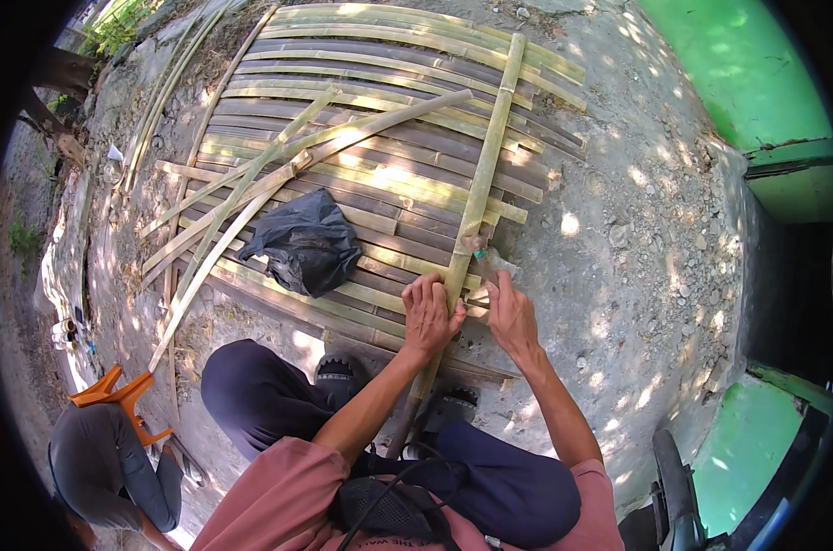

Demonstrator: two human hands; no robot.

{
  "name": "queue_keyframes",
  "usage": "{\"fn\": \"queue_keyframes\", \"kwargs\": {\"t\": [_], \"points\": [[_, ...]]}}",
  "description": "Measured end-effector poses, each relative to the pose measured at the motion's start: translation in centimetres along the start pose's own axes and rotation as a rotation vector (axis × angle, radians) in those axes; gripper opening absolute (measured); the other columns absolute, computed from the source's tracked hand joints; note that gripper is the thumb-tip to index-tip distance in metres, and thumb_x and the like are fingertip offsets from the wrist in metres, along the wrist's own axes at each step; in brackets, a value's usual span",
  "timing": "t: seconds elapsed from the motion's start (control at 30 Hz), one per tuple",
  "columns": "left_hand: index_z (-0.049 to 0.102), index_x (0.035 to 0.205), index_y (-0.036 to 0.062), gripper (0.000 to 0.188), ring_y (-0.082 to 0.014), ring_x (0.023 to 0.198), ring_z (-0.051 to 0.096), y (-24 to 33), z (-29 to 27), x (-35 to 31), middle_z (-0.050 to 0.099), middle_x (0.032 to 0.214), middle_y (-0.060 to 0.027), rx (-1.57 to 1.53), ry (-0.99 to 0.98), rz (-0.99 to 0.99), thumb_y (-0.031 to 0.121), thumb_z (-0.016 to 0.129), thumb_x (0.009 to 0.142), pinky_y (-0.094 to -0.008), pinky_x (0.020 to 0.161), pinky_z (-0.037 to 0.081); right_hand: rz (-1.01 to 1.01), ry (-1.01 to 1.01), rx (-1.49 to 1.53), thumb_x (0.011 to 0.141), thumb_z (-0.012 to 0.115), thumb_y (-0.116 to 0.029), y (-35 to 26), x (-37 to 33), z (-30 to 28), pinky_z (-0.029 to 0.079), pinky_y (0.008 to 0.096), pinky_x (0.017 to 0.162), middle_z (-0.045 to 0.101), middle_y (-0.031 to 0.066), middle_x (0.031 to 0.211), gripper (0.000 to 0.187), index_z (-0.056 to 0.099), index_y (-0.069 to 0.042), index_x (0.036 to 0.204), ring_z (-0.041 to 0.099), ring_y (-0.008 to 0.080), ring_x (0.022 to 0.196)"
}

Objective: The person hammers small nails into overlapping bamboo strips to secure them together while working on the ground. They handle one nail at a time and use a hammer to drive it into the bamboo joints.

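A long bamboo strip (485,174) runs lengthwise over a panel of bamboo slats (407,191) laid side by side on the ground. My left hand (425,317) is closed at the near part of this strip, its fingers curled by the left edge and its thumb across it. Any small thing pinched there is too small to tell. Just right of the strip, my right hand (514,321) grips what looks like a hammer (483,259). Its head end, with a bit of teal, lies over the strip, slightly blurred.
A black plastic bag (306,241) rests on the slats, near several loose bamboo strips (279,165) lying crosswise. An orange plastic stool (127,399) stands at the left beside another person (113,464). Green walls (747,69) edge the right side, with gravel (682,285) nearby.
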State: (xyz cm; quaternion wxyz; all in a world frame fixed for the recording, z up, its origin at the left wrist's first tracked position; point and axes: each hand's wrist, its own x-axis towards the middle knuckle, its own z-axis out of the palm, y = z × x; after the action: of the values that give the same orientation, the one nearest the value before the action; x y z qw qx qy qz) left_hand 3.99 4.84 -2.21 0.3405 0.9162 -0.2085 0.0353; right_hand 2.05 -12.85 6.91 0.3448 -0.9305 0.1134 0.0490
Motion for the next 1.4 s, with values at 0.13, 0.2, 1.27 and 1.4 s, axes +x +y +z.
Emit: {"fn": "queue_keyframes", "kwargs": {"t": [0.13, 0.2, 1.27, 1.4], "points": [[0.055, 0.115, -0.0005, 0.048, -0.0383, 0.124, 0.052, 0.1, 0.0, 0.5, 0.057, 0.127, -0.0189, 0.002, -0.013, -0.014, 0.032, 0.076, 0.086, -0.0510, 0.108, 0.035, -0.092, 0.205, 0.146, 0.112, 0.055, -0.019, -0.9, 1.7, -0.7, 0.052, 0.0637, 0.064, 0.070, 0.0318, 0.085, 0.021, 0.051, -0.001, 0.121, 0.070, 0.0555, 0.080], [0.055, 0.115, -0.0008, 0.048, -0.0383, 0.124, 0.052, 0.4, -0.1, 0.6, 0.057, 0.127, -0.0189, -0.002, -0.022, -0.021, 0.031, 0.076, 0.086, -0.0509, 0.108, 0.035, -0.073, 0.156, 0.063, 0.112, 0.055, -0.021, 0.5, 1.9, 0.3, 0.051, 0.0641, 0.063, 0.070, 0.0325, 0.085, 0.021, 0.051, -0.001, 0.119, 0.070, 0.0559, 0.080], [0.056, 0.111, 0.0001, 0.045, -0.0366, 0.124, 0.052, 0.7, -0.5, 0.7, 0.056, 0.124, -0.0172, -0.049, -0.006, -0.022, 0.027, 0.079, 0.083, -0.0492, 0.109, 0.035, 0.122, 0.027, -0.177, 0.116, 0.049, -0.027, 0.8, 3.8, 1.3, 0.047, 0.0643, 0.062, 0.068, 0.0324, 0.076, 0.027, 0.051, -0.003, 0.106, 0.067, 0.0578, 0.076], [0.056, 0.112, 0.0001, 0.045, -0.0363, 0.125, 0.052, 0.6, -0.5, 0.6, 0.056, 0.125, -0.0170, -0.057, 0.031, -0.009, 0.027, 0.078, 0.083, -0.0493, 0.110, 0.035, 0.132, -0.001, -0.173, 0.116, 0.050, -0.027, -0.1, 4.0, 1.3, 0.046, 0.0644, 0.061, 0.068, 0.0329, 0.077, 0.026, 0.051, -0.002, 0.107, 0.067, 0.0579, 0.077]]}}
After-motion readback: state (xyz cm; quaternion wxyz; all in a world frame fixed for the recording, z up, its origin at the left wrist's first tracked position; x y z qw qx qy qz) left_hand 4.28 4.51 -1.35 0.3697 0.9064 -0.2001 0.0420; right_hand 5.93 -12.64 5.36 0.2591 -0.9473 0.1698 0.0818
